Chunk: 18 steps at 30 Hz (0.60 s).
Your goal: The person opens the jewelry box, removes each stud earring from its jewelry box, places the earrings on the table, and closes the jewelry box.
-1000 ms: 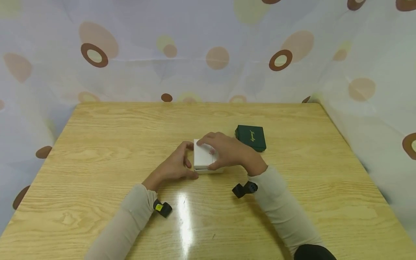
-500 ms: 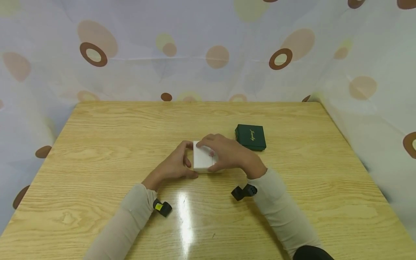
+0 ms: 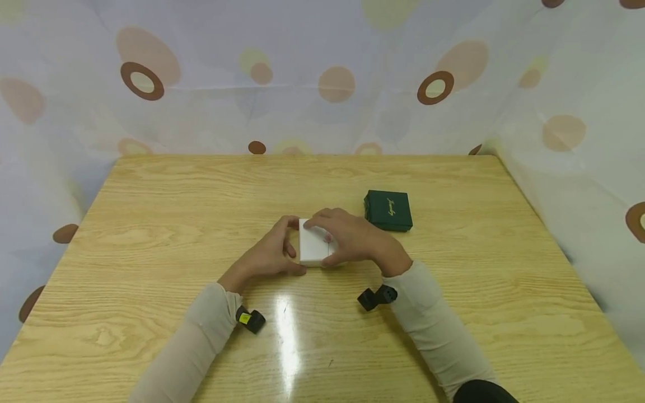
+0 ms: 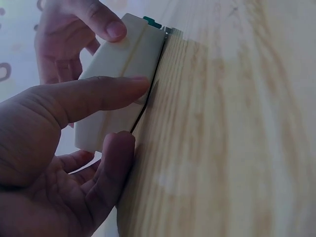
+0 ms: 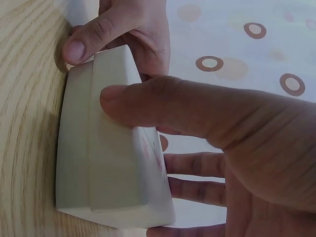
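Note:
A small white box (image 3: 313, 247) with a pinkish print on its lid rests on the wooden table. My left hand (image 3: 270, 250) holds the box's lower part from the left, thumb on the near side and fingers at the far side. From above and the right, my right hand (image 3: 354, 237) grips the lid, its thumb on the near wall. A thin seam between lid and base shows on the box wall (image 5: 113, 163) in the right wrist view. The right hand covers the box's right part in the head view.
Behind and right of the white box lies a dark green box (image 3: 389, 210) with gold lettering. The wooden table (image 3: 151, 212) meets a patterned cloth (image 3: 282, 67) at its back and right sides.
The lid has come down onto the base, so the dark gap seen earlier at the near side is closed. Both hands keep nearly the same place on the box.

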Motion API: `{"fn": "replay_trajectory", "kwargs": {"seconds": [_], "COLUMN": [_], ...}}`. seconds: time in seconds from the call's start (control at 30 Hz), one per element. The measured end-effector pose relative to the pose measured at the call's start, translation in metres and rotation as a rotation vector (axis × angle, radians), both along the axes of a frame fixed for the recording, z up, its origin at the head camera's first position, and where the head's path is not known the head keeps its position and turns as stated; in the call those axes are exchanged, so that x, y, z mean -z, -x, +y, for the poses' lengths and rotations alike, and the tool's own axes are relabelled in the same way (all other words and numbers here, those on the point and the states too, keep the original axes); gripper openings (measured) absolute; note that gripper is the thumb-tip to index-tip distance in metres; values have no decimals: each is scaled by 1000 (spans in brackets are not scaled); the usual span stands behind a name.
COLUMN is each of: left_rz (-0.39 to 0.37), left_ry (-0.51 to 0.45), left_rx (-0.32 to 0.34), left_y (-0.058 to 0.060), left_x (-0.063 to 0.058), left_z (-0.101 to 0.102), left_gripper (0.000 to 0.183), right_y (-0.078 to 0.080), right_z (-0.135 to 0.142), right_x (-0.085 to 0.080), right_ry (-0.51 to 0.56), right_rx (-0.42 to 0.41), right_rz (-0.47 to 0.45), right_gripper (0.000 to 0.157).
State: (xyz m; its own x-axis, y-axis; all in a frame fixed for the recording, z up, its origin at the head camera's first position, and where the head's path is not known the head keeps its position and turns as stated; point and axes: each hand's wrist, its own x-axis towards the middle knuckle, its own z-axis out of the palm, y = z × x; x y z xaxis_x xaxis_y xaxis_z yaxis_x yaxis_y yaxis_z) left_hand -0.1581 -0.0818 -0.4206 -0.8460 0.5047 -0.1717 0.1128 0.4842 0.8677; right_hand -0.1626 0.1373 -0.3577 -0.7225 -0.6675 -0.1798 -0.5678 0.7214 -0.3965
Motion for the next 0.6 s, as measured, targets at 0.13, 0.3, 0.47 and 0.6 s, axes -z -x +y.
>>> {"fn": "replay_trajectory", "kwargs": {"seconds": [0.13,0.3,0.47,0.6], "left_rz": [2,-8,-15,-19], "left_ry": [13,15,22,20], "left_rx": [12,15,24,26], "left_y": [0,1,1,1], "left_x": [-2,-3,-4,-5], "left_z": [0,0,0,-1], "left_gripper": [102,105,107,107], "right_y": [1,3,4,4], "right_z": [0,1,3,2], "right_x": [1,3,6,9], "right_ry": [2,10,13,21], "right_rx": [-6,-7,-9,-6], "right_rz": [-10,-16,-26,-36], "right_gripper": [77,77,77,76]}}
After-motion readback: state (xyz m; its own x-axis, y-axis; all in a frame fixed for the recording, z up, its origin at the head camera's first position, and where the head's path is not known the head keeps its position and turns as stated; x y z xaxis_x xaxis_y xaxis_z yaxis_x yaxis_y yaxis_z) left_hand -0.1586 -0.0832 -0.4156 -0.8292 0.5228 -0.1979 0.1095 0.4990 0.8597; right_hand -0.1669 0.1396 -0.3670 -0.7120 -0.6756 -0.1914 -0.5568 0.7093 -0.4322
